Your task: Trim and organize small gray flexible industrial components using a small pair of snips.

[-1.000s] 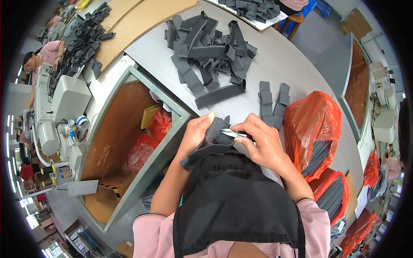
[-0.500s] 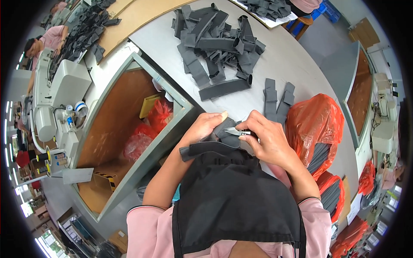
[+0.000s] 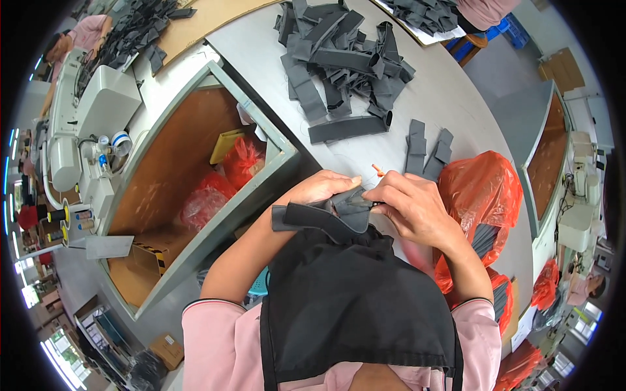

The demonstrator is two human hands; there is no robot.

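Note:
My left hand (image 3: 321, 187) is closed on a dark grey fabric strip (image 3: 319, 220), held just above the black apron. One end of the strip hangs over the left wrist, and the middle bends in a loop. My right hand (image 3: 411, 205) pinches small thread snips (image 3: 377, 204), mostly hidden behind the fingers. Their tips are against the fabric beside my left thumb. Beyond both hands lies a heap of similar grey strips (image 3: 345, 62), with one strip (image 3: 349, 129) at its near edge. Two folded grey pieces (image 3: 416, 148) lie to the right of the heap.
Red plastic bags (image 3: 482, 195) holding grey strips stand right of my right arm. On the left an open grey-edged bin (image 3: 163, 169) contains red bags. A white sewing machine (image 3: 107, 104) is farther left. A small orange piece (image 3: 378, 170) lies beyond my fingers. Other people sit farther off.
The snips' blades, plainly visible before, are now mostly covered by my right fingers and the fabric. The strip has turned, showing a broader loop toward me. The view has shifted slightly.

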